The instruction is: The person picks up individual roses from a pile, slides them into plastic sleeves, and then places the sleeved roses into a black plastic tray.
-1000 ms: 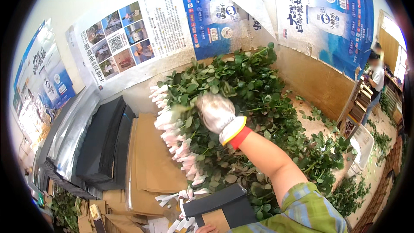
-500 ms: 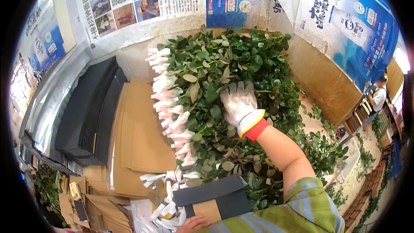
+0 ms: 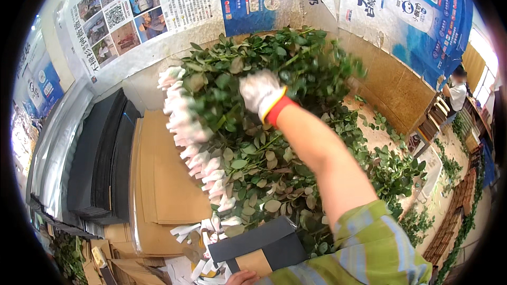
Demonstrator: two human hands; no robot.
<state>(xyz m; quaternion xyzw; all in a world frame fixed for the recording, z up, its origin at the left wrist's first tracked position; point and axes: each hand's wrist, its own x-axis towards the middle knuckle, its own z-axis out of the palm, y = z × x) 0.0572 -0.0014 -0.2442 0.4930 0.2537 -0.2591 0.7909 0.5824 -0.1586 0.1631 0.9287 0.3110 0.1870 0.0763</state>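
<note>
the gloved right hand is closed around leafy stems (blurred). left hand fingers: cannot tell.

My gloved right hand grips leafy green stems, white-wrapped buds leftward, heaped beside the brown cardboard sheets.

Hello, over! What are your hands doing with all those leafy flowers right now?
Right hand, gloved, pressed into the leafy stems. Left hand at the dark sheet, grip hidden. White-wrapped buds line the pile's left edge. Nothing blocking.
</note>
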